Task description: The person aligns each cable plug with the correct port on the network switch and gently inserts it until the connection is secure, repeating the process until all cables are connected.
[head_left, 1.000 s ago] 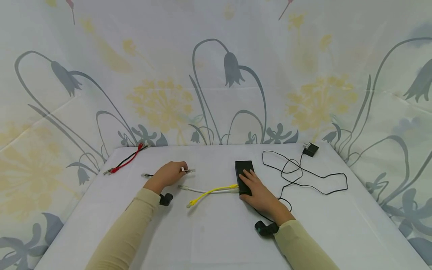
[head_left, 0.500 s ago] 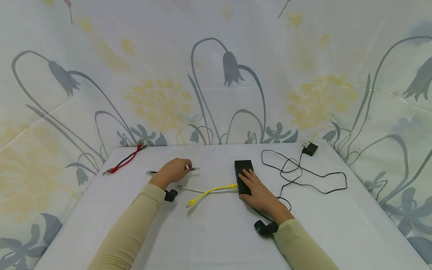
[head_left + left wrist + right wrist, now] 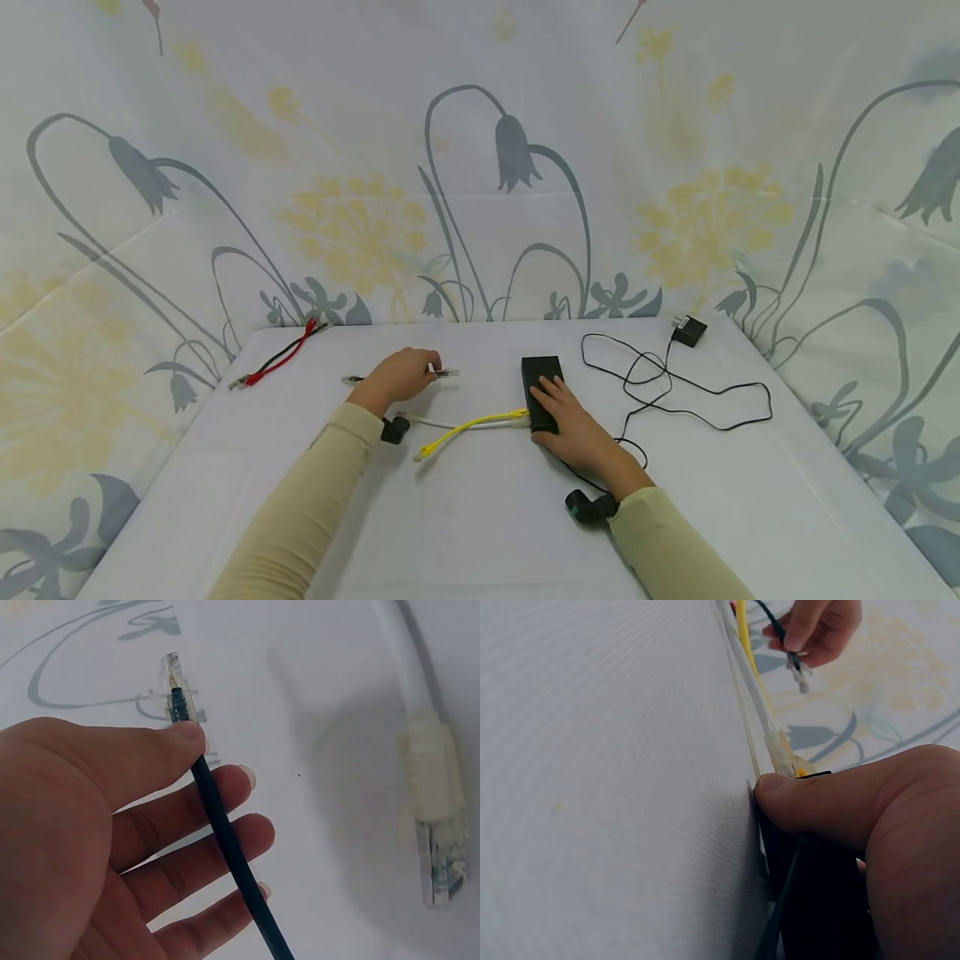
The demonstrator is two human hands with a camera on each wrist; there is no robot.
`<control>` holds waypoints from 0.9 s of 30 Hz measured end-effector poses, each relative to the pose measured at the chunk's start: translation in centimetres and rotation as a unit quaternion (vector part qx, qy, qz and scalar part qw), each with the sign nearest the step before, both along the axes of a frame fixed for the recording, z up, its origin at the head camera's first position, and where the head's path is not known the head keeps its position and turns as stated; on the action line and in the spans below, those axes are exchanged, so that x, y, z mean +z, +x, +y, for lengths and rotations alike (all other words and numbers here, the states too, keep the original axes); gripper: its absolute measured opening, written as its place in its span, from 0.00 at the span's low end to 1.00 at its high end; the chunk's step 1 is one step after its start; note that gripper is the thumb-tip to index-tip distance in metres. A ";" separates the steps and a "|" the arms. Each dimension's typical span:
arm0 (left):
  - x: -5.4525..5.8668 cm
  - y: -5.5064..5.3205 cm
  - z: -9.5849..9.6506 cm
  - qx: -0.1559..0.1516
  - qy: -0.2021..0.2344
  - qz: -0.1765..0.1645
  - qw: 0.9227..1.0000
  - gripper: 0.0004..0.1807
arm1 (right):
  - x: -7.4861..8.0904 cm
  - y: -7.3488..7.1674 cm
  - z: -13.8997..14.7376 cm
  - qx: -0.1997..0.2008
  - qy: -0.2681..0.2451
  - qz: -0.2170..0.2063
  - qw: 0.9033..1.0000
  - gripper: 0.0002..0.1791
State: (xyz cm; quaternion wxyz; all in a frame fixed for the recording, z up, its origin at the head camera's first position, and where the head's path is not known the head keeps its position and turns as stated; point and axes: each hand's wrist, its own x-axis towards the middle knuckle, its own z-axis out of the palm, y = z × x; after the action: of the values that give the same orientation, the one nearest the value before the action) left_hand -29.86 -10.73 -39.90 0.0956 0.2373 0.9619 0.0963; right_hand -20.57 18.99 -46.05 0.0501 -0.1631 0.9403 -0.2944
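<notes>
My left hand point(image 3: 401, 375) pinches a black Ethernet cable point(image 3: 225, 825) between thumb and fingers, just behind its clear plug point(image 3: 180, 705). The plug points toward the black network box point(image 3: 538, 367), a short way left of it. My right hand point(image 3: 573, 433) rests on this box, fingers spread over its top and thumb point(image 3: 787, 799) down along its side. A white Ethernet cable point(image 3: 435, 423) and a yellow Ethernet cable point(image 3: 476, 422) run from the box's left side, their other ends loose on the table. In the right wrist view, the fingers on the box are mostly hidden.
At the back left lie a red cable point(image 3: 285, 360) and a crossing black cable point(image 3: 272, 360). A black power adapter point(image 3: 690, 332) sits at the back right, its looped thin cord point(image 3: 720, 427) spread on the white table point(image 3: 465, 525). A flower-patterned curtain point(image 3: 480, 225) stands behind.
My left hand has moved right with the black Ethernet cable, bringing its plug closer to the box. My right hand has stayed on the box.
</notes>
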 end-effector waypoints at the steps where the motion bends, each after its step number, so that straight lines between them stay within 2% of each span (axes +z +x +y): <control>1: 0.1 0.0 0.1 -0.001 0.000 0.001 1.000 0.11 | 0.0 0.0 0.0 0.000 0.000 0.000 1.000 0.40; 14: 0.5 -0.3 2.1 -0.017 0.001 -0.007 1.000 0.11 | -0.1 0.0 0.1 -0.001 -0.004 -0.001 1.000 0.40; 27: 0.4 -0.2 3.9 -0.022 0.002 -0.021 1.000 0.11 | -0.1 0.0 0.1 0.003 0.001 0.003 1.000 0.40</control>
State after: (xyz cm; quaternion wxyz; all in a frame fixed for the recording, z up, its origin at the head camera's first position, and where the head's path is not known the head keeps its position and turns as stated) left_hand -30.09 -6.78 -39.52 0.1171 0.2564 0.9541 0.1013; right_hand -20.61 19.12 -46.15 0.0482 -0.1668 0.9404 -0.2924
